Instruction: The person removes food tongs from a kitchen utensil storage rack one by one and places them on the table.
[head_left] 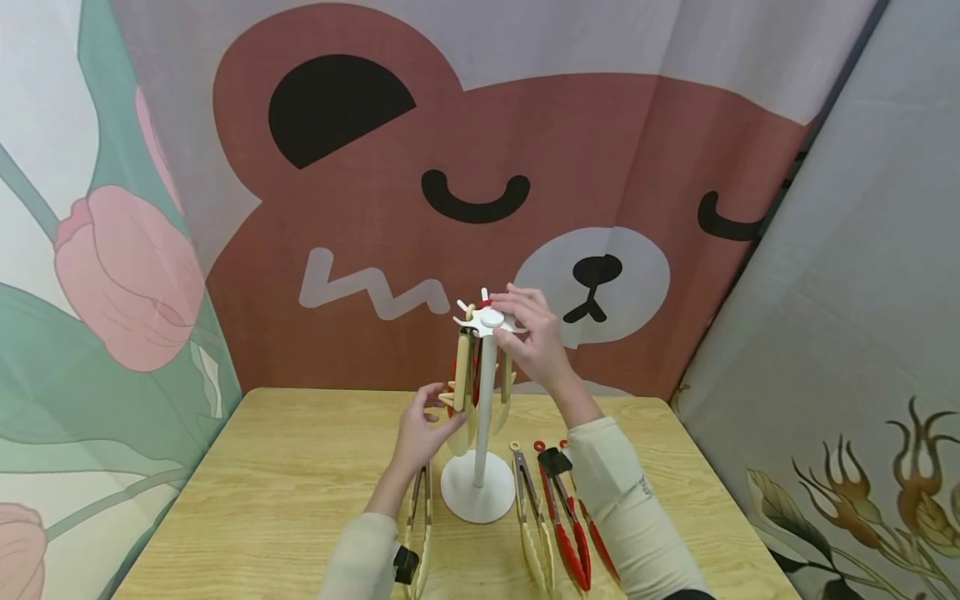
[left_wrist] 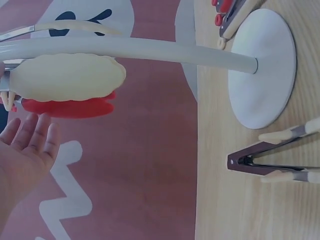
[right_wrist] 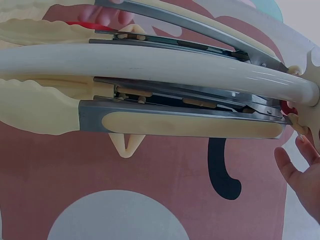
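At a slim stand [head_left: 486, 400], the left hand [head_left: 422, 427] has loose fingers beside scalloped tongs [left_wrist: 67, 77], the right hand [head_left: 536, 333], grip unclear, above.

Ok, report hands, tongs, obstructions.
Right hand at top of white stand. Left hand at hanging cream tongs. Loose tongs lie either side of base.

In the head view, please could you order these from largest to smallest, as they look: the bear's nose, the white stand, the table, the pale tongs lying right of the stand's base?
1. Table
2. White stand
3. Pale tongs
4. Bear's nose
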